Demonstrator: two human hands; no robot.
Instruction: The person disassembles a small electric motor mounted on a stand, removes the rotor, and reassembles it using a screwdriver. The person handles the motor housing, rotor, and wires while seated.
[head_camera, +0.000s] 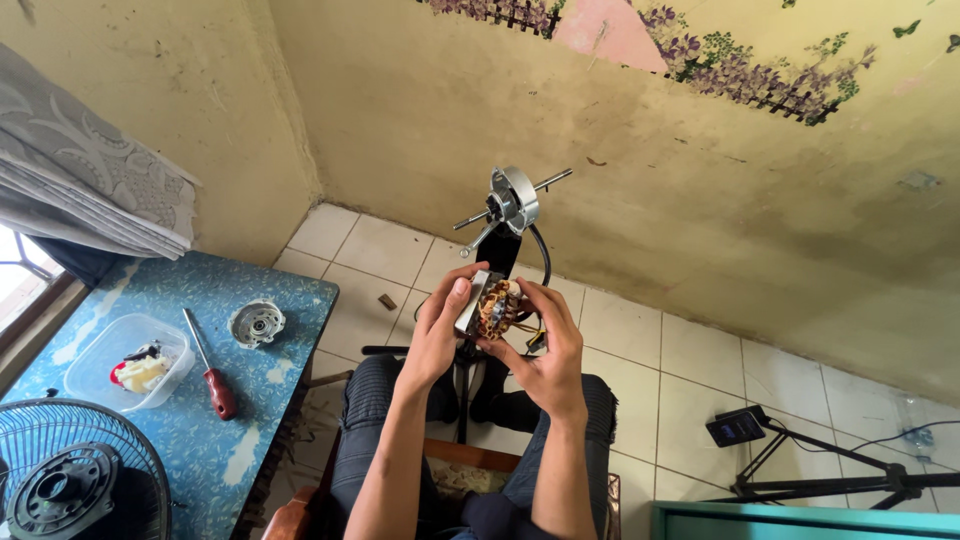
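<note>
At this stage we held the fan motor stator (493, 308), a laminated metal block with copper windings showing in its opening, in both hands above our lap, near the middle of the scene and clear of the bench (300, 300). The left hand (437, 335) gripped the stator's left side, fingers (455, 292) clamped over its top edge; the right hand (555, 350) supported the right side, fingers closed against the block and the wires beneath it. We judged the disassembly well advanced: the motor housing (514, 197) with its shaft stood apart on the stand beyond the hands, a round end cover (256, 323) lay loose on the blue bench at left, and the fan grille (80, 470) with its hub rested at the near left corner. A red-handled screwdriver (208, 366) lay between the cover and a clear plastic tub (100, 345) of small parts. Dark cables still ran from the stator down towards the stand, so we judged that separation of the wiring, and any work on the windings, remained outstanding. The winding face pointed up and towards us; the bore axis ran roughly near-to-far, tilted upward at the near end. The stator's broad faces were near-vertical, though the hands hid its lower edge.
</note>
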